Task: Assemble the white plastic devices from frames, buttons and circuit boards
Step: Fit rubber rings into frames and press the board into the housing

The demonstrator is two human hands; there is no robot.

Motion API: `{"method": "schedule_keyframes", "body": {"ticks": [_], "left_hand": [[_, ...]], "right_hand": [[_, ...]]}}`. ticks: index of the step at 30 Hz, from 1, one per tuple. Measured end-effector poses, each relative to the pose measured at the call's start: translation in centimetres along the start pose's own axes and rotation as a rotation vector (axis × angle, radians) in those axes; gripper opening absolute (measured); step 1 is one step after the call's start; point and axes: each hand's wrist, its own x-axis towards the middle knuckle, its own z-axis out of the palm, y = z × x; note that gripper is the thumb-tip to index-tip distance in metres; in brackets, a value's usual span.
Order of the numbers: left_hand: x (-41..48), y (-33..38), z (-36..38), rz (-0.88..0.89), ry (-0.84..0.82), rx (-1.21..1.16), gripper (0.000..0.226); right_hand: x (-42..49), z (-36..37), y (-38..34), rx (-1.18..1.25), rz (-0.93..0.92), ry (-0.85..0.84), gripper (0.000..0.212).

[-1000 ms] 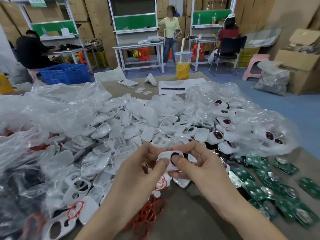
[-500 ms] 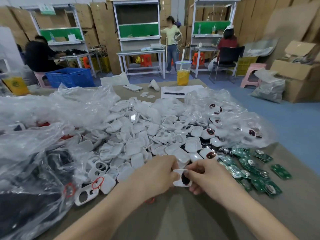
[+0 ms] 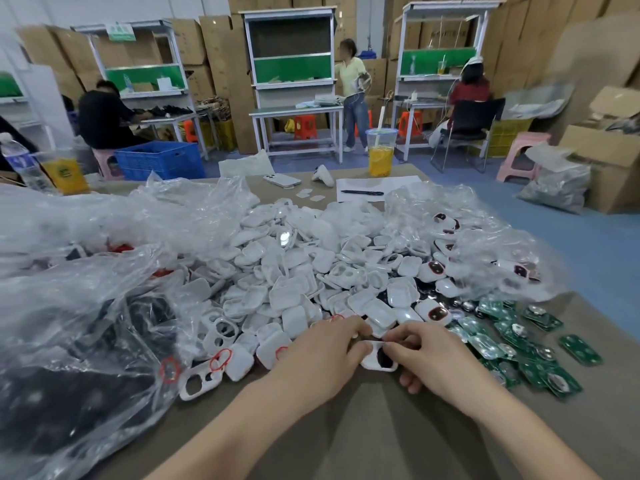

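A white plastic frame [image 3: 375, 359] with a dark button in its opening sits between my hands, low over the table near the front of the parts pile. My left hand [image 3: 322, 355] grips its left end with curled fingers. My right hand [image 3: 427, 355] pinches its right end, thumb and forefinger on top. A heap of white shells [image 3: 294, 271] fills the table's middle. Empty frames with red rings [image 3: 204, 375] lie at its left front. Green circuit boards [image 3: 519, 344] are spread to the right.
Clear plastic bags [image 3: 86, 306] cover the left side, another bag [image 3: 485, 237] holds finished devices at right. A drink cup [image 3: 380, 157], phone [image 3: 281, 180], paper and pen [image 3: 362, 192] sit at the far edge. People work at benches behind.
Both hands have lowered the frame from above the pile toward the table's near side, and the view has tilted up. The grip on the frame stays the same.
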Motion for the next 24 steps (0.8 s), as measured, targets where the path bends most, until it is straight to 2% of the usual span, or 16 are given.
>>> {"method": "schedule_keyframes", "body": {"ticks": [7, 10, 13, 16, 18, 21, 24], "left_hand": [[-0.8, -2.1, -2.1, 0.027, 0.136, -0.181, 0.015], [-0.6, -3.4, -4.6, 0.022, 0.240, -0.174, 0.015], [0.8, -5.3, -8.2, -0.012, 0.397, -0.105, 0.020], [2.6, -8.0, -12.1, -0.065, 0.506, 0.042, 0.032], [3.7, -10.0, -14.2, -0.159, 0.538, 0.210, 0.041], [5.1, -12.8, -16.4, -0.319, 0.422, 0.467, 0.054], [5.2, -14.3, -16.7, -0.462, 0.099, 0.492, 0.046]], "right_hand": [[-0.4, -0.3, -0.4, 0.042, 0.006, 0.009, 0.011], [-0.6, -0.2, -0.6, -0.083, -0.038, 0.083, 0.017], [-0.6, 0.0, -1.4, -0.253, -0.124, 0.226, 0.017], [0.2, 0.5, -3.2, -0.259, -0.205, 0.290, 0.012], [1.2, 1.0, -4.5, -0.229, -0.266, 0.306, 0.011], [3.0, 2.0, -6.6, -0.187, -0.341, 0.305, 0.012], [4.5, 3.1, -8.5, -0.159, -0.386, 0.285, 0.013]]}}
